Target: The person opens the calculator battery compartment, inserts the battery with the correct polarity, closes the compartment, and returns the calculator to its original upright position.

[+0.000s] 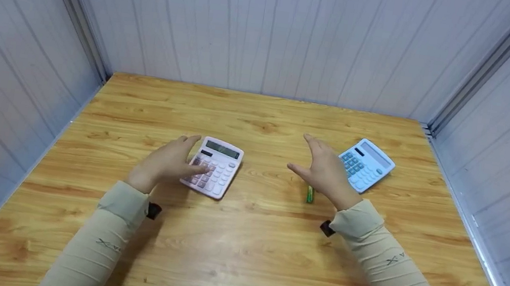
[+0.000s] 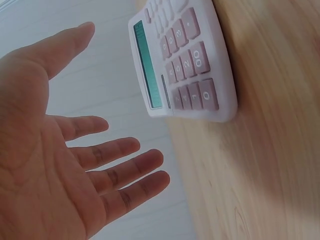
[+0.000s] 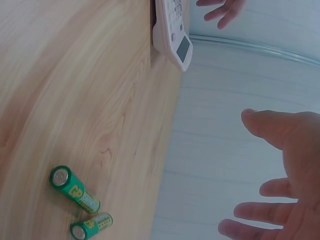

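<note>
A pink calculator (image 1: 217,167) lies on the table near my left hand (image 1: 168,163), which hovers over its left side with fingers spread and nothing in it. The left wrist view shows a gap between that hand (image 2: 55,145) and the calculator (image 2: 192,60). Over to the right, my right hand (image 1: 328,171) is held above the table, fingers extended and thumb apart. Two green batteries lie below it in the right wrist view, one battery (image 3: 75,190) next to the other battery (image 3: 91,226). Only part of a green battery (image 1: 310,195) shows in the head view.
A blue calculator (image 1: 367,165) lies to the right, partly behind my right hand. The wooden table (image 1: 238,260) is bordered by a pale panel wall (image 1: 271,30) at the back and more panels on both sides.
</note>
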`<state>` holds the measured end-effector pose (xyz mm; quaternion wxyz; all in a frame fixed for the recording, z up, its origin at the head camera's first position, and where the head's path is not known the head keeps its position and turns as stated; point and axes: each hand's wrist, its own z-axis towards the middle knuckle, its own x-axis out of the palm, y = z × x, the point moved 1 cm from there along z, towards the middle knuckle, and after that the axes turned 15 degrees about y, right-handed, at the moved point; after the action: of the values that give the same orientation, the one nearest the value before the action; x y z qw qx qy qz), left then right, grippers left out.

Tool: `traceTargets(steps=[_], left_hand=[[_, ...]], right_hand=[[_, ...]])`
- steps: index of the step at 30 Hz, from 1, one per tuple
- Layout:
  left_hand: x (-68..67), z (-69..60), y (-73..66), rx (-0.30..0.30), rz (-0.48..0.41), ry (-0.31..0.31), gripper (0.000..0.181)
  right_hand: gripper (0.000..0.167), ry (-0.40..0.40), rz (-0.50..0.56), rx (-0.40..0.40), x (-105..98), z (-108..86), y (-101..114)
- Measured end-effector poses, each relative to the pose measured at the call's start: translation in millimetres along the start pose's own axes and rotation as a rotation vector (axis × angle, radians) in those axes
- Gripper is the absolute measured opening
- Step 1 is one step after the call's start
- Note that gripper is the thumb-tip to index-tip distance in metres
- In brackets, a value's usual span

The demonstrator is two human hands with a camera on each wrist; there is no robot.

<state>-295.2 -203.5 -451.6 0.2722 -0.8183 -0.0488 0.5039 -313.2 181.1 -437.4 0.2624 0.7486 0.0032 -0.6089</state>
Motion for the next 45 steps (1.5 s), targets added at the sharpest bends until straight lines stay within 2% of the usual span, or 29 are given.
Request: traceTargets(steps=[10, 16, 21, 26, 38, 45], left_hand=[[1.9, -6.0, 8.7, 0.000, -0.053, 0.024, 0.102], [5.8, -6.0, 14.1, 0.003, -0.072, 0.037, 0.102], [8.8, -5.6, 18.1, -0.011, -0.091, 0.045, 0.099], [10.3, -7.0, 20.9, -0.008, -0.125, 0.049, 0.098], [16.9, -4.4, 28.3, -0.027, -0.202, 0.034, 0.092], [19.9, -1.7, 34.6, -0.056, -0.278, 0.027, 0.092]], right_hand=[[0.086, 0.050, 0.152, -0.026, 2, 10.4, 11], [0.084, 0.106, 0.252, -0.011, 4, 16.7, 16], [0.082, 0.100, 0.278, -0.008, 9, 22.7, 19], [0.078, 0.100, 0.344, -0.041, 14, 28.9, 21], [0.074, 0.156, 0.458, -0.068, 26, 46.8, 32], [0.070, 0.183, 0.516, -0.093, 35, 59.5, 37]])
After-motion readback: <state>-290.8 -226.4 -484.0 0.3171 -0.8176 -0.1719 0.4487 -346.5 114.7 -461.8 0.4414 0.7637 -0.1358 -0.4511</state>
